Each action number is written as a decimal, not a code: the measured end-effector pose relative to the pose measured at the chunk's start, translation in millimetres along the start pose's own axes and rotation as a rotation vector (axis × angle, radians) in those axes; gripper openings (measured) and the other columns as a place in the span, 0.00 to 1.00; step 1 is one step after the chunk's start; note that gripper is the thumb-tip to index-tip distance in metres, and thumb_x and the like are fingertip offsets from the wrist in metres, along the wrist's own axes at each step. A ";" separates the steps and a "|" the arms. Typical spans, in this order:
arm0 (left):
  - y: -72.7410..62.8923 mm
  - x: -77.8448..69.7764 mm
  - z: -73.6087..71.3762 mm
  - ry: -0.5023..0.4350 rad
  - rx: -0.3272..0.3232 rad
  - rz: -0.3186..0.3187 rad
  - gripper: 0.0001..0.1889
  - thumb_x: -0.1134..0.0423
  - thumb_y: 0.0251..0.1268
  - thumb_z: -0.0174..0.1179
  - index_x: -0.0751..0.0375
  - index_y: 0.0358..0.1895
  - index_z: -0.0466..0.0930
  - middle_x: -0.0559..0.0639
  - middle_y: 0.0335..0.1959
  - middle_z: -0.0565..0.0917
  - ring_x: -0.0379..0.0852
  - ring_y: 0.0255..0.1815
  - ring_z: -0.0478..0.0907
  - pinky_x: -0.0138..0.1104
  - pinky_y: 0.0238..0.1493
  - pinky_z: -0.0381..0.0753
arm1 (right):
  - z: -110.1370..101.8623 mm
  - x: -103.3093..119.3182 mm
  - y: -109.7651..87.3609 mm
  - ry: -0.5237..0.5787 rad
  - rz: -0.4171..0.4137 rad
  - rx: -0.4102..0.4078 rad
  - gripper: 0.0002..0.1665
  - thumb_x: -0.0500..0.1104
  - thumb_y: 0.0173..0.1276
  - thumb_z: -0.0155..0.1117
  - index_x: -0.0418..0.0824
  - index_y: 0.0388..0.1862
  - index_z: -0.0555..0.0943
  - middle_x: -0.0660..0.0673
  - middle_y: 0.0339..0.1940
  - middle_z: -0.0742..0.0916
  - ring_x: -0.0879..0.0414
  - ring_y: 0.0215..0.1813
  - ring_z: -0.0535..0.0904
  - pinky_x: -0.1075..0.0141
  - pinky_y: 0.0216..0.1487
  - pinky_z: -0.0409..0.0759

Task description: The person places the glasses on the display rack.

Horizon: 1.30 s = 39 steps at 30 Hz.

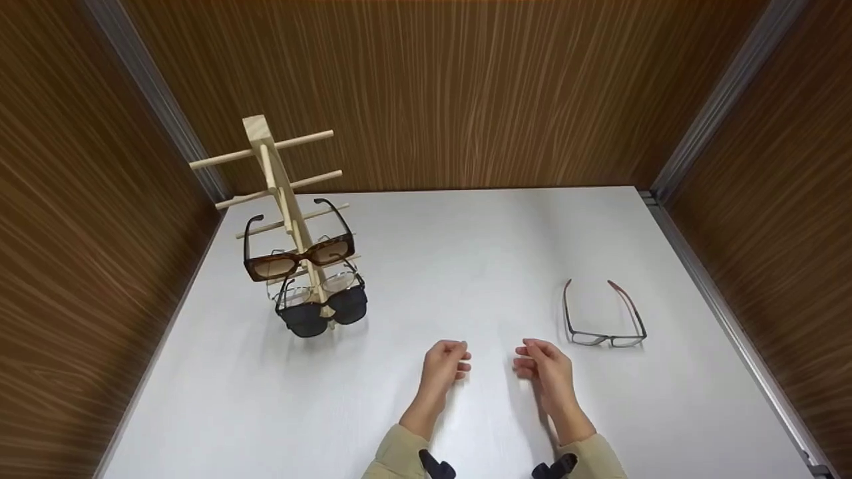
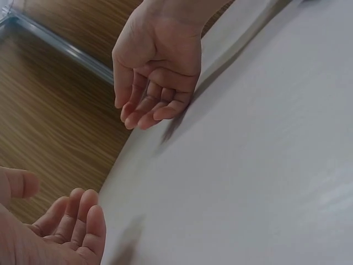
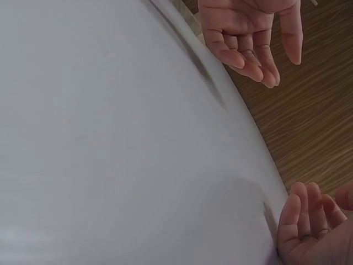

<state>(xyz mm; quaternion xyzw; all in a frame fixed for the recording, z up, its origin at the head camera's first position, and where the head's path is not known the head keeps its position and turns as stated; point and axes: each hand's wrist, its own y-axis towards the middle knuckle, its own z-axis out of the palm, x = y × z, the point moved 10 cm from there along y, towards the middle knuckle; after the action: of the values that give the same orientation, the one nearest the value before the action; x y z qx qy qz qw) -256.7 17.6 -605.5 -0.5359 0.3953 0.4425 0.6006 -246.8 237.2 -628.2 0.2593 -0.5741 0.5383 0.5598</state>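
Observation:
Both hands hover over the front of the white table (image 1: 459,266), palms toward each other with a gap between them. My left hand (image 1: 441,369) has loosely bent fingers and holds nothing; the left wrist view has it at lower left. Likewise bare, my right hand (image 1: 547,372) shows relaxed fingers, seen at lower right in the right wrist view. Dark-framed eyeglasses (image 1: 608,338) with reddish temples lie unfolded just beyond the right hand. To the left stands a wooden glasses rack (image 1: 283,183), carrying brown tortoiseshell sunglasses (image 1: 303,256), thin wire-rimmed glasses (image 1: 341,281) and black sunglasses (image 1: 306,319).
Wood-grain panels (image 1: 466,93) close off the back and both sides. Metal rails (image 1: 725,326) run along the table's side and up the corners. The rack's upper pegs (image 1: 305,139) stick out bare on both sides.

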 end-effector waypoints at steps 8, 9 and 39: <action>3.3 10.7 9.5 0.044 0.009 -0.012 0.12 0.57 0.65 0.56 0.64 0.42 0.76 0.51 0.30 0.80 0.46 0.29 0.79 0.33 0.30 0.78 | -15.8 1.0 -0.7 0.031 0.013 -0.025 0.17 0.37 0.70 0.53 0.25 0.52 0.70 0.43 0.30 0.85 0.53 0.30 0.82 0.64 0.29 0.81; 3.2 11.1 11.0 0.044 0.012 -0.010 0.12 0.57 0.64 0.56 0.64 0.42 0.76 0.51 0.30 0.80 0.46 0.29 0.79 0.33 0.30 0.79 | -18.0 1.4 -0.8 0.030 0.016 -0.029 0.17 0.37 0.70 0.53 0.26 0.52 0.70 0.44 0.31 0.84 0.53 0.30 0.82 0.64 0.29 0.81; 0.0 9.6 105.2 0.057 0.087 0.006 0.07 0.59 0.61 0.60 0.58 0.36 0.75 0.47 0.28 0.78 0.46 0.30 0.77 0.36 0.32 0.78 | -115.8 34.3 3.3 0.074 -0.002 -0.254 0.19 0.45 0.69 0.57 0.35 0.52 0.70 0.49 0.32 0.85 0.57 0.32 0.83 0.67 0.32 0.82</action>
<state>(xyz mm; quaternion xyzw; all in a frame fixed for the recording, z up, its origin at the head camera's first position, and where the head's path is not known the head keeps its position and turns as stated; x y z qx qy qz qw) -253.8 123.2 -602.7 -0.5205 0.4327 0.4114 0.6104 -215.9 353.9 -621.6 0.1669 -0.6163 0.4698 0.6096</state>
